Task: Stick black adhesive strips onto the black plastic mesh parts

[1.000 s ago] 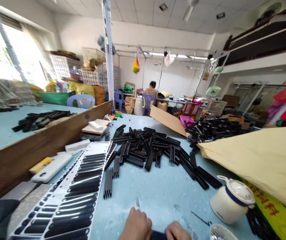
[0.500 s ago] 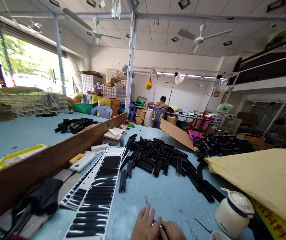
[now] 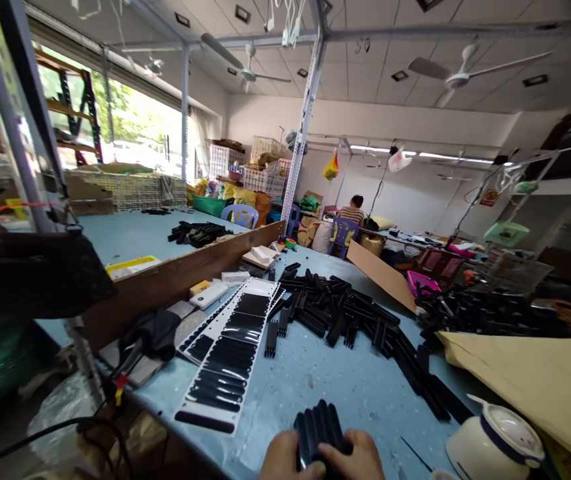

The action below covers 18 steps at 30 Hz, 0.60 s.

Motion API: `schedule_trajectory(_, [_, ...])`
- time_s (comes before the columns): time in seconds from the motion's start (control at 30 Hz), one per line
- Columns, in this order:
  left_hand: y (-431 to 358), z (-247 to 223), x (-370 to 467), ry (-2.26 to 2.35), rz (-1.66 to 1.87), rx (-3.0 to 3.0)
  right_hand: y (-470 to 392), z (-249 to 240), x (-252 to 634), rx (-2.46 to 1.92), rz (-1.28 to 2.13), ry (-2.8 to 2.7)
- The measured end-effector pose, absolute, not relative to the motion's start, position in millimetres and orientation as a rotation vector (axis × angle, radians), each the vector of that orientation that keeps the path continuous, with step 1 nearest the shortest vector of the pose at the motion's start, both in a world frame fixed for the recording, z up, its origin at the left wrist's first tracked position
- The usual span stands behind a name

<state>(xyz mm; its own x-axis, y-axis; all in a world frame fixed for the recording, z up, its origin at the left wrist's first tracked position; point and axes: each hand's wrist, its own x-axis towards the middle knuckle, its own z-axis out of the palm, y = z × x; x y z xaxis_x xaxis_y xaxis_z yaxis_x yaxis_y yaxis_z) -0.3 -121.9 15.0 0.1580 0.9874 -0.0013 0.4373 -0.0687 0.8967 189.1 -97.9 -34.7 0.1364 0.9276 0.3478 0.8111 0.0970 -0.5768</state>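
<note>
At the bottom centre of the head view, a bundle of glossy black strips (image 3: pixel 319 427) lies side by side with rounded ends upward. My left hand (image 3: pixel 284 455) grips its left edge. My right hand (image 3: pixel 358 455) wraps its right side, with a finger across the front. The lower part of the bundle is hidden by my fingers and the frame edge. Left of my hands, a white sheet (image 3: pixel 251 412) carries rows of black oblong pieces and overlaps another such sheet. Beyond them spreads a pile of black strips (image 3: pixel 335 313), some with toothed ends.
A cream lidded pot (image 3: pixel 490 447) stands at the right front, beside a large tan sheet (image 3: pixel 525 373). A wooden divider (image 3: pixel 180 273) runs along the left of the blue table (image 3: pixel 285 393). A dark bag (image 3: pixel 40 273) hangs at far left. A person (image 3: pixel 352 210) sits at the back.
The view has swung left, so the scene sits further right. The black bundle, mostly covered by my hands before, now shows upright between them. My left hand's fingers have gone from outstretched to gripping.
</note>
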Motion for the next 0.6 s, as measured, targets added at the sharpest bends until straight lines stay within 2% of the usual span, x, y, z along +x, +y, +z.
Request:
schedule_trajectory(0.17, [-108,12,1,1.333,0.864,1.416,-118,0,175,-1.663,0.754,-1.292])
schedule_trajectory(0.33, [-114,22,-7,1.027,0.919,1.107,-133,9,152,-1.371,1.250,-0.767])
schedule_trajectory(0.5, [-135,34,-21,0.948,1.007,0.703,-161,5,143,-1.541,1.215,-0.571])
schedule_trajectory(0.6, [-149,39,-55,0.920,1.006,0.543,-178,1,128,-1.639,1.074,-0.859])
